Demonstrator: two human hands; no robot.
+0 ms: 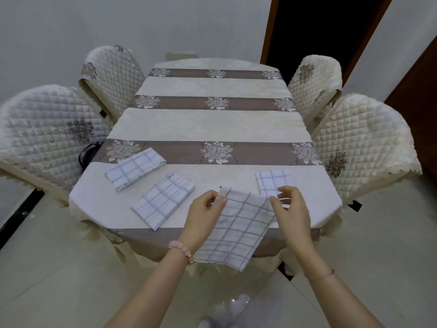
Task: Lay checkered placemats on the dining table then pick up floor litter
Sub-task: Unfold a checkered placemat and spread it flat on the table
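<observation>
Left hand: your left hand (205, 216) pinches the left top corner of the held placemat (238, 228) between thumb and fingers
Right hand: your right hand (290, 209) pinches the right top corner in the same way
Held placemat: opened out, top edge raised over the near end of the dining table (212, 124), lower part hanging past the near edge; the two-corner grip keeps the cloth spread so that it can go down flat
Staged stock: the far-left folded placemat (136, 168), the middle folded placemat (163, 200) and the right folded placemat (272, 181) lie apart on the near end, the last partly behind your right hand; judged kept folded within reach until their turn
Step in hand: judged to be laying the first mat
Floor (47, 268): no litter can be made out; a blurred pale shape at the near edge cannot be identified
</observation>
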